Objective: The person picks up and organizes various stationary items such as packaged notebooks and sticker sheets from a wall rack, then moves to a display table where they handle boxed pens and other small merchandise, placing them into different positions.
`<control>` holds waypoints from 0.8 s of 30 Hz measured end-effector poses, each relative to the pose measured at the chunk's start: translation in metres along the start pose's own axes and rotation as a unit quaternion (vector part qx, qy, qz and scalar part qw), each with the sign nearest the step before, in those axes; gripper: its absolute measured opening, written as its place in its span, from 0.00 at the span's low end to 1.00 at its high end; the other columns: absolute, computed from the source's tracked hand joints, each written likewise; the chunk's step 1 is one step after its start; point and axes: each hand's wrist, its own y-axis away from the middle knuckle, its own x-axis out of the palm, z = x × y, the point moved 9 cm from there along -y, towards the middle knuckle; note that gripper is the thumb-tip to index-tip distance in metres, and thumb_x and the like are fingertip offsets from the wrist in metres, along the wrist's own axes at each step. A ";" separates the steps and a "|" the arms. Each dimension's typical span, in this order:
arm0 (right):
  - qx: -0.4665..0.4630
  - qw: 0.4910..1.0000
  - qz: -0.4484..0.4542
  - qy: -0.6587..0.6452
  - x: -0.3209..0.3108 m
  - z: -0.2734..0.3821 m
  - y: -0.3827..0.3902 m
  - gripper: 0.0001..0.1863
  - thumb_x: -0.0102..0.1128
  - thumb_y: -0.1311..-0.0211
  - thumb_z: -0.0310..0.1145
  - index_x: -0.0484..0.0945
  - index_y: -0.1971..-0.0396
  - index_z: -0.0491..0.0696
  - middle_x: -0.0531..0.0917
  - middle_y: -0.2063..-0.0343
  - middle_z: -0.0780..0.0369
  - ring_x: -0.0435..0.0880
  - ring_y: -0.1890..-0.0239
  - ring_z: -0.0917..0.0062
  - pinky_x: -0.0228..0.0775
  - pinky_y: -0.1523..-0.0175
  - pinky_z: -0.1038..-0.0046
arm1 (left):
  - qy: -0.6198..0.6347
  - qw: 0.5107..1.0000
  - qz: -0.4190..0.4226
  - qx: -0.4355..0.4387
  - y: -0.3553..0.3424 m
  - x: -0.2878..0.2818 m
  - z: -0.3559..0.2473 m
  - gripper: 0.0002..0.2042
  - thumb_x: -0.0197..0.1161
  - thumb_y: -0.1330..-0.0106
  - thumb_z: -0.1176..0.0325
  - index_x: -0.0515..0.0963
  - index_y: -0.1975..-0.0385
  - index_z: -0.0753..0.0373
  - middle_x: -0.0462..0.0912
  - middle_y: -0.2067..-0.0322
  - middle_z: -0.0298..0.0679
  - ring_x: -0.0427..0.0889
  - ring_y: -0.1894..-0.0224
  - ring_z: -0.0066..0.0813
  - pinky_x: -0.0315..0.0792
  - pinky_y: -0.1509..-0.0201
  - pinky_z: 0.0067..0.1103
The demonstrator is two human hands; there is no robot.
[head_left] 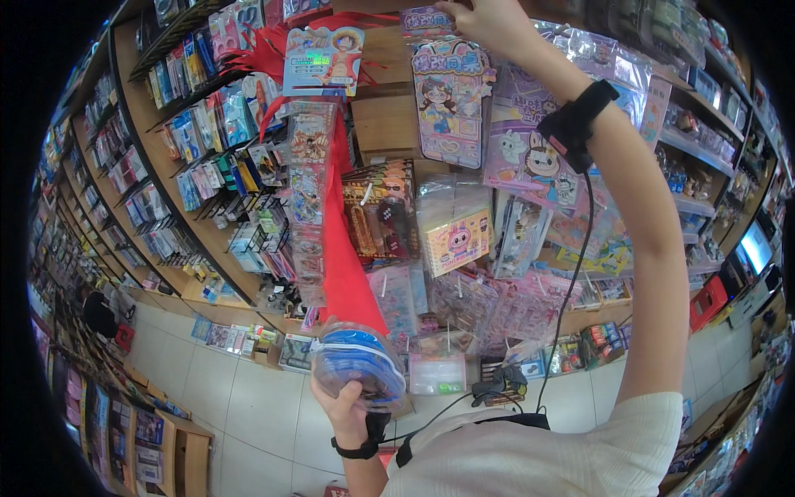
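Between 12 and 1 o'clock, the right hand [490, 21] reaches to the hanging packs; between 6 and 7, the left hand [341, 407] holds a blue package [358, 358].

The step in hand looks like handling a small purple pack [426, 23] at 12 o'clock, with the blue package, in clear wrapping, held low; the next move seems to call for sure fingertips above and a steady left grip. The right fingers bend toward the purple pack's upper edge and appear to touch it; whether they pinch it, I cannot tell. The left thumb presses the package's near face, its other fingers hidden behind. A long red strip [350, 282] runs from the package toward 11.
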 end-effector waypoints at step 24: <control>-0.011 0.934 0.123 0.334 0.026 0.032 -0.012 0.04 0.56 0.59 0.29 0.78 0.84 0.47 0.81 0.80 0.58 0.81 0.74 0.67 0.71 0.72 0.65 | 0.026 1.000 0.012 0.004 0.010 0.014 -0.013 0.33 0.68 0.59 0.62 0.62 0.52 0.68 0.71 0.61 0.39 0.72 0.58 0.29 0.67 0.53 0.23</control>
